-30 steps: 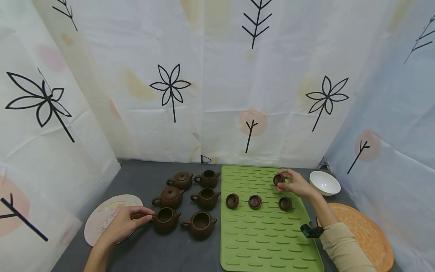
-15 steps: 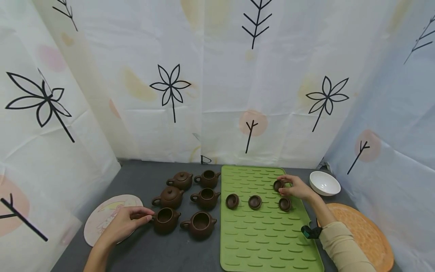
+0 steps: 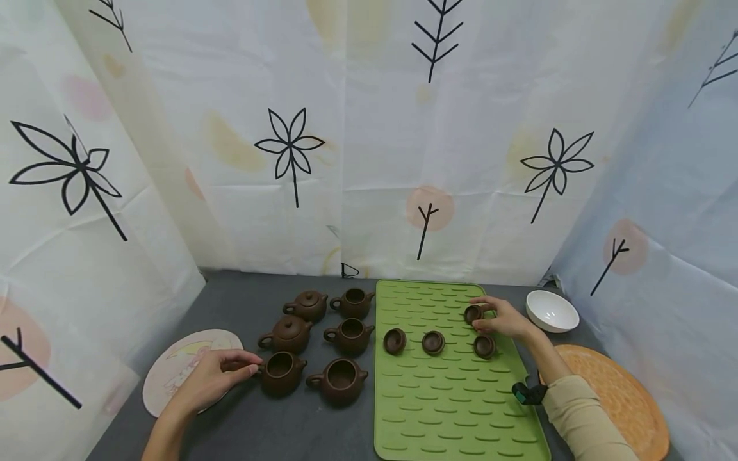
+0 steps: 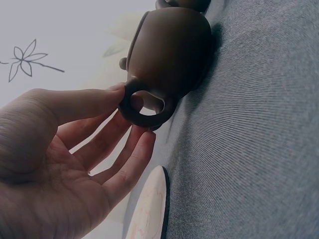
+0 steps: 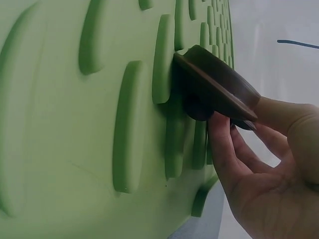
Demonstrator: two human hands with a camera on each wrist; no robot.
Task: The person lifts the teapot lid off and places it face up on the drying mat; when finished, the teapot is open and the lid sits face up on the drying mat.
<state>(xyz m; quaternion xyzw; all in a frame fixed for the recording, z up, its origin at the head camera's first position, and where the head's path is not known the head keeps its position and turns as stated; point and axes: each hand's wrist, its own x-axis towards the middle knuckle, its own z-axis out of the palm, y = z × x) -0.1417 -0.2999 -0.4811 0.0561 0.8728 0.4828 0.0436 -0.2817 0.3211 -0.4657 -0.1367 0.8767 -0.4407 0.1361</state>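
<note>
My left hand point(image 3: 216, 378) pinches the loop handle of an open brown clay teapot point(image 3: 280, 373), thumb on one side and fingertips on the other in the left wrist view. That teapot stands on the dark cloth. Over on the green mat point(image 3: 450, 410), my right hand point(image 3: 503, 317) holds a small brown teapot lid point(image 3: 473, 314) between thumb and fingers, hollow side up. In the right wrist view, a lid point(image 5: 219, 82) shows its round knob down at the mat's ridges. Close in front of this hand lies another upturned lid point(image 3: 483, 346).
Two more upturned lids, one at the mat's left point(image 3: 394, 342) and one near its middle point(image 3: 433, 343), share the row. Several teapots stand left of the mat, including a lidded teapot point(image 3: 290, 334). A white bowl point(image 3: 551, 310), an orange round mat point(image 3: 614, 397) and a pale round mat point(image 3: 167, 368) lie around.
My right hand has drawn the lid slightly nearer on the mat, then held still over the last half second. The left hand keeps its pinch on the teapot's handle.
</note>
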